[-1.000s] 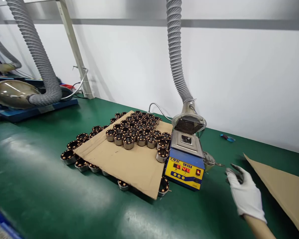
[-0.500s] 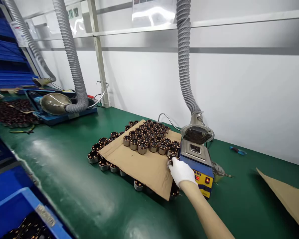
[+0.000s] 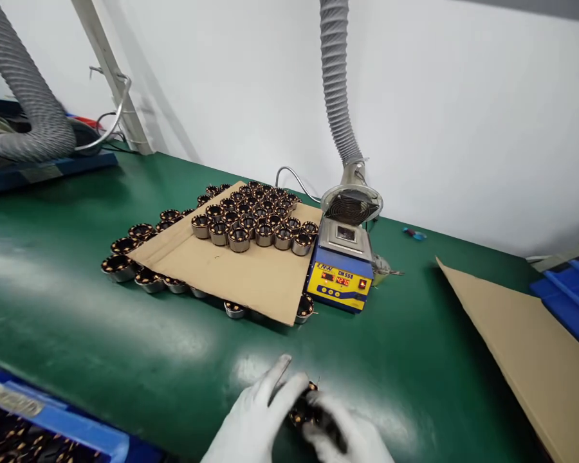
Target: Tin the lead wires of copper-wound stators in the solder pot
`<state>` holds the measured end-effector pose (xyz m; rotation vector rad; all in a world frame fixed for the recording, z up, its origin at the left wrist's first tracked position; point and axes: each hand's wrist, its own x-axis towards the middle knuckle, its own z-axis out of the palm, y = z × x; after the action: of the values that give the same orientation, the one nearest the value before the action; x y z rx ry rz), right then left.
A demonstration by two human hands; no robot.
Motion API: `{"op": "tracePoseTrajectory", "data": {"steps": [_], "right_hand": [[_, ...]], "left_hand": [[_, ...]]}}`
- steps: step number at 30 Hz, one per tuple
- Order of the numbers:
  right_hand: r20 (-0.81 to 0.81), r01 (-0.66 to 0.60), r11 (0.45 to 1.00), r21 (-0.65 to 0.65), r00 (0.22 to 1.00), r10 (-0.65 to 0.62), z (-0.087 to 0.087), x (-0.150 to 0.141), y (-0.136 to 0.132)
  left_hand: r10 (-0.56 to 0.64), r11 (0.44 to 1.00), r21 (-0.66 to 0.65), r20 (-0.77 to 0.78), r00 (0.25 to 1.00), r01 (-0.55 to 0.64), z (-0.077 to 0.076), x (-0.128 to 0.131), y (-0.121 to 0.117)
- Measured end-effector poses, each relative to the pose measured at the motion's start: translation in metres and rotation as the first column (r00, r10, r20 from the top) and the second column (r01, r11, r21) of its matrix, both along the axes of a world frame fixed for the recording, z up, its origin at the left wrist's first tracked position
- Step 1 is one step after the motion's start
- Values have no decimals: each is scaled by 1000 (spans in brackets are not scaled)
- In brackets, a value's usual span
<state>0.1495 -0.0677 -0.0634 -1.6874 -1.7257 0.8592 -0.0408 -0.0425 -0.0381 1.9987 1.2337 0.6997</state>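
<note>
Between the left hand (image 3: 251, 418) and right hand (image 3: 351, 429), in front of the cardboard (image 3: 222, 276), is a dark, half-hidden ring (image 3: 298, 413) with copper-coloured dots. The right's blurred fingers (image 3: 332, 408) grasp it; whether the left's do, I cannot tell.

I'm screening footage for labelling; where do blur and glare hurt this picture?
Head view: motion blur smears the right hand and softens the stator between the hands, while the left hand looks sharper; head view: glare streaks the green tabletop at left and around the hands.
</note>
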Motion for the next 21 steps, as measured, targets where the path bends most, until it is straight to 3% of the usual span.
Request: {"op": "tracePoseTrajectory", "data": {"steps": [2, 4, 7, 9, 11, 13, 14, 16, 18, 21], "right_hand": [[-369, 155, 975, -158, 907, -204, 8, -6, 8], [-560, 153, 948, -278, 776, -289, 15, -10, 19], [-618, 76, 936, -343, 733, -286, 24, -11, 32], [-603, 43, 929, -368, 749, -274, 29, -8, 35], [-592, 8, 934, -357, 771, -233, 32, -4, 35], [-577, -1, 968, -249, 803, -148, 36, -1, 34], [-577, -4, 987, -161, 812, -91, 38, -1, 33], [-619, -30, 999, 26, 785, 40, 42, -4, 32], [-740, -86, 988, 129, 655, 154, 48, -8, 32], [-958, 39, 995, 88, 277, 74, 61, -8, 37]], "left_hand": [[13, 994, 112, -198, 980, 9, 1, 13, -10], [89, 968, 249, -356, 930, 3, -3, 25, -16], [157, 924, 383, -404, 901, 11, -12, 34, -14], [96, 928, 370, -362, 927, 49, -13, 33, -10], [-13, 970, 232, -233, 972, 68, -8, 30, -8], [-65, 996, -58, 19, 998, 66, 1, 27, -7], [-52, 966, -238, 187, 981, 97, 4, 26, -8], [45, 832, -511, 448, 893, 215, 8, 25, -9], [119, 719, -608, 585, 802, 337, 8, 24, -11], [152, 628, -594, 728, 669, 503, 9, 23, -11]]}}
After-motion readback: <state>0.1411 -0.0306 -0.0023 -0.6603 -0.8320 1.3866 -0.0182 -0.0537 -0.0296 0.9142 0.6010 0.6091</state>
